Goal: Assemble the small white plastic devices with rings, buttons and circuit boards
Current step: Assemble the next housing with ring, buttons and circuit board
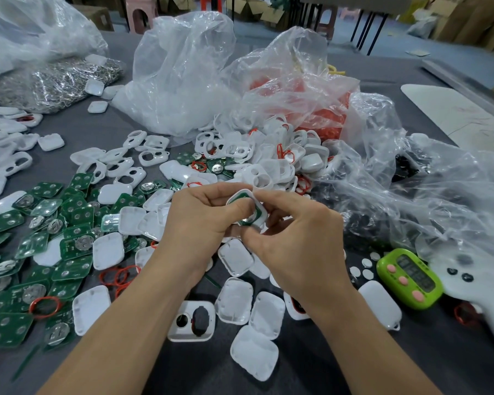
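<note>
the grey desk (69, 129) is lying under crinkled clear bags and loose glossy white shells and green boards. above its middle both hands are pinching one white shell (258, 210), a green circuit board (241, 198) sitting inside. the left hand (203, 220) is cradling it, the right hand (297, 229) pressing from the right; its long axis is tilting away-left.

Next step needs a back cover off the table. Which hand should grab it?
Probably right. Both hands grip the white shell with its green board, but the right hand pinches only its edge, with loose covers just below; the left hand cradles it.
</note>
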Available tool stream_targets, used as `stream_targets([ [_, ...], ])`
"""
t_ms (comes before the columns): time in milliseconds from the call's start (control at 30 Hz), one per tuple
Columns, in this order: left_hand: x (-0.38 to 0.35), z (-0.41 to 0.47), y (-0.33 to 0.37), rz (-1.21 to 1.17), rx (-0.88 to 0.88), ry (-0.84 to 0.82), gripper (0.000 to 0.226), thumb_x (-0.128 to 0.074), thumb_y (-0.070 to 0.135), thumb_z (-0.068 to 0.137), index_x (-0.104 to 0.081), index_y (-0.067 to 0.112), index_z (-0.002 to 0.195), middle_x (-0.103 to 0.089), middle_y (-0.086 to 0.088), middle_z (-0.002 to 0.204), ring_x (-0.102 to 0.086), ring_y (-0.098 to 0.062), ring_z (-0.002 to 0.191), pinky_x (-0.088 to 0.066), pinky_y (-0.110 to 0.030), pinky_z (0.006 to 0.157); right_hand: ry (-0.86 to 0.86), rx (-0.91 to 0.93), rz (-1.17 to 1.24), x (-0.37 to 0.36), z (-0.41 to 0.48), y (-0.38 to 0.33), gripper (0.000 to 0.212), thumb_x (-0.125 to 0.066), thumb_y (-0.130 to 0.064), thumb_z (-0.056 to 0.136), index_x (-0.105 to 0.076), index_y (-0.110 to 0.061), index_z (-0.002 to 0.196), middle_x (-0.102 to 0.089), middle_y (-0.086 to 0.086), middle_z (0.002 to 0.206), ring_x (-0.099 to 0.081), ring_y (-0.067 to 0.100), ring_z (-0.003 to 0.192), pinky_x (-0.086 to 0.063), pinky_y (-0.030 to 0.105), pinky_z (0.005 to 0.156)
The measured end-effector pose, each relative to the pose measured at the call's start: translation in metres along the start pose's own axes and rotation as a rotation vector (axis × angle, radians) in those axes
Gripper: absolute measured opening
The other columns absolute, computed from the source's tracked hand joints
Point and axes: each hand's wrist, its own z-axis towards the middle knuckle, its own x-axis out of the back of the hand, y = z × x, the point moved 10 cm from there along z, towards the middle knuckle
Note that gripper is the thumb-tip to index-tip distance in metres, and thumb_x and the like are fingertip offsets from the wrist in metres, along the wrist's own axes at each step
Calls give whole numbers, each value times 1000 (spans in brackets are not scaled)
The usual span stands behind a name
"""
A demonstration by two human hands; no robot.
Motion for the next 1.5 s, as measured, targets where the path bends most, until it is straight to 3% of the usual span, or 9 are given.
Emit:
stream_targets([
  [433,3,3,-1,43,-23,9,20,-78,-6,81,-82,12,90,-79,-13,85,-77,-19,70,-56,-22,56,-27,-20,19,-1,1,1,45,-90,-30,69,-78,-32,112,-71,-15,78,-66,10,71,-56,25,65],
  [567,-2,4,-6,-23,55,-34,17,-80,19,82,-83,16,99,-80,-10,97,-77,-19,85,-58,-22,61,-38,-92,100,3,3,8,42,-86,-34,67,-79,-35,108,-73,-14,80,-68,12,71,-58,31,67],
  [633,-7,5,-11,-110,133,-129,28,-78,25,80,-81,17,106,-78,-13,108,-75,-23,95,-61,-27,68,-37,-182,182,4,3,19,42,-87,-31,66,-79,-35,106,-76,-14,83,-72,13,70,-61,36,69],
  [733,-24,-3,-11,-209,212,-394,43,-65,3,87,-71,15,128,-72,-14,126,-73,-26,108,-62,-36,81,-6,-264,194,11,4,29,42,-88,-29,65,-79,-43,104,-77,-15,87,-74,10,73,-62,37,73],
  [833,-28,-6,-11,-239,227,-495,58,-62,-5,86,-61,17,139,-71,-14,129,-73,-29,110,-61,-41,86,-47,-254,178,14,7,29,43,-89,-31,64,-78,-46,103,-76,-18,85,-72,5,76,-58,23,67],
  [967,-28,-4,-14,-243,233,-475,56,-70,-7,84,-67,15,136,-71,-24,113,-75,-30,96,-62,-40,82,-191,-159,199,7,12,16,38,-87,-26,68,-80,-39,104,-75,-26,87,-70,-6,75,-49,7,63],
  [1167,-12,6,-15,-264,230,-311,49,-73,-3,73,-74,12,119,-75,-20,112,-76,-25,90,-63,-29,71,-100,-283,229,20,23,41,40,-85,-40,66,-78,-40,106,-77,-18,94,-71,5,83,-60,27,76],
  [1333,12,14,-11,-267,202,-201,53,-76,-1,68,-70,5,120,-75,-17,108,-74,-25,91,-64,-33,76,-14,-279,-113,16,52,37,27,-82,-32,80,-79,-30,107,-75,-19,89,-63,-6,74,-54,21,79],
  [1500,21,19,-7,-302,176,-164,54,-75,-1,68,-65,3,121,-78,-10,98,-76,-18,82,-64,-30,72,-163,-204,-393,-14,66,23,25,-77,-33,84,-77,-26,109,-75,-2,102,-67,21,95,-53,32,86],
])
